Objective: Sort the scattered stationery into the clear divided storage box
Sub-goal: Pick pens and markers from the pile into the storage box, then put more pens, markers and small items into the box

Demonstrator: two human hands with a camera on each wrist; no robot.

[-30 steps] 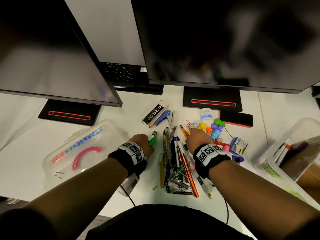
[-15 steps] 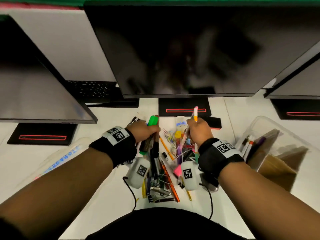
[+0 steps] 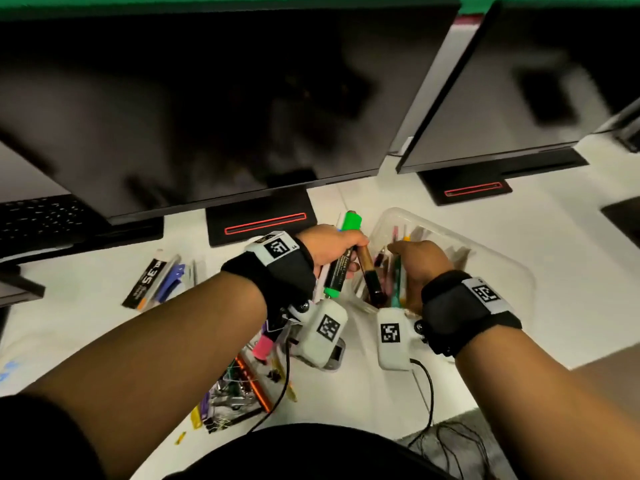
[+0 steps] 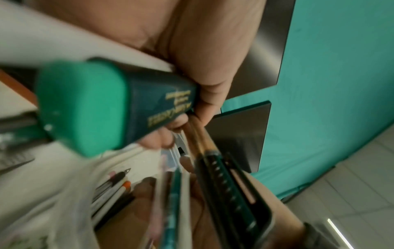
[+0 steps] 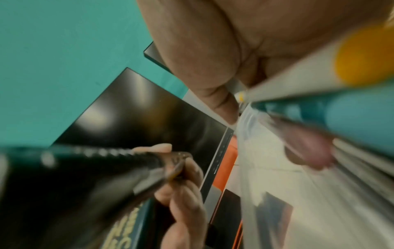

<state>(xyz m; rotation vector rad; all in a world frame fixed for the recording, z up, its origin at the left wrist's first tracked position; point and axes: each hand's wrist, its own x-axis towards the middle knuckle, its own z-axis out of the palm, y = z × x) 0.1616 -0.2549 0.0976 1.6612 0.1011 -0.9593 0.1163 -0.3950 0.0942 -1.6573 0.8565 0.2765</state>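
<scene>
Left hand (image 3: 327, 249) is fisted around a bundle: a green-capped highlighter (image 3: 341, 263), a brown-and-black pen (image 3: 369, 275) and at least one white barrel behind them. Fingers are fully curled; the left wrist view shows the highlighter (image 4: 119, 107) clamped against the palm and the pen (image 4: 204, 146) pinned under the fingertips. The bundle hangs at the near-left rim of the clear box (image 3: 498, 258), lower ends angled down toward its inside.

Right hand (image 3: 420, 263) is inside the box, closed around a fistful of thin pens (image 3: 396, 275). The right wrist view shows a yellow-tipped white barrel (image 5: 319, 67) and a teal one (image 5: 351, 121) running across the palm. It's too blurred to count them.

Risks, my read:
- Both hands sit at the same end of the box, just beside each other. If both let go together, the bundles tangle or land across a divider.
- Left bundle is mixed thick and thin. As the fist loosens, the thin pen probably slips first and drops outside the rim onto the desk (image 3: 571, 289).
- Box is light clear plastic. A wrist or wrist camera knocking the rim could shove it.
- Which compartment each hand is over, I can't tell.

Rest of the stationery pile (image 3: 242, 386) lies on the desk near the left forearm, unsorted.
</scene>
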